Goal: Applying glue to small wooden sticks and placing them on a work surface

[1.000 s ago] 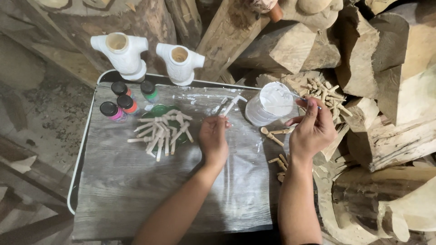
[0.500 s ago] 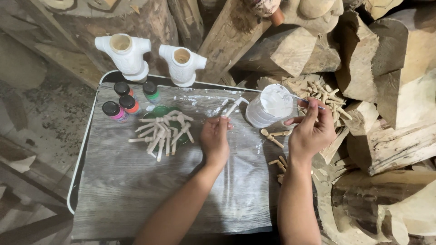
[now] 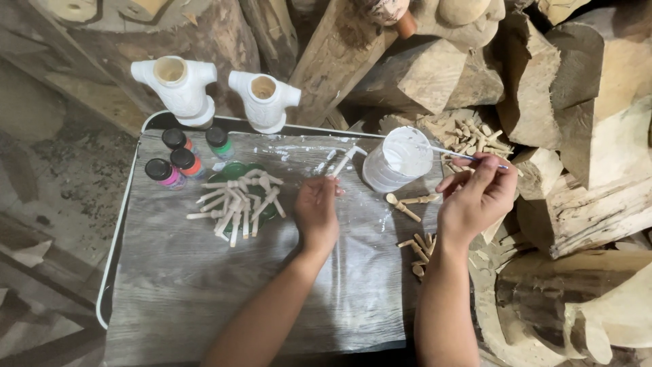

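Pinching a thin paintbrush [image 3: 468,157] between thumb and fingertips, the right hand [image 3: 475,197] sits just right of the clear plastic cup [image 3: 401,160], and the brush's tip reaches over the cup's white-coated rim. The left hand [image 3: 316,212] lies just left of the cup, fingers curled closed around a small white-painted wooden peg [image 3: 343,162] whose end sticks up toward the cup. Both forearms rise from the lower edge of the view.

Below the cup and between the two hands lie a few bare wooden pegs [image 3: 406,204]; a further small cluster [image 3: 418,253] rests lower, beside the right wrist. Well left of the cup, a heap of white-painted pegs [image 3: 238,204] is spread over a green lid [image 3: 234,170]. Further left of the cup, four small paint bottles with black caps [image 3: 183,158] stand together. Up and left of the cup stand two white-painted torso-shaped wooden pieces [image 3: 180,85] with hollow necks, at the far edge of the bench [image 3: 170,285], a grey wood-grain surface under a clear plastic sheet streaked with white. Right of the cup, a pile of unpainted pegs [image 3: 475,136] sits on a log, and rough wood blocks [image 3: 584,115] crowd the space beyond
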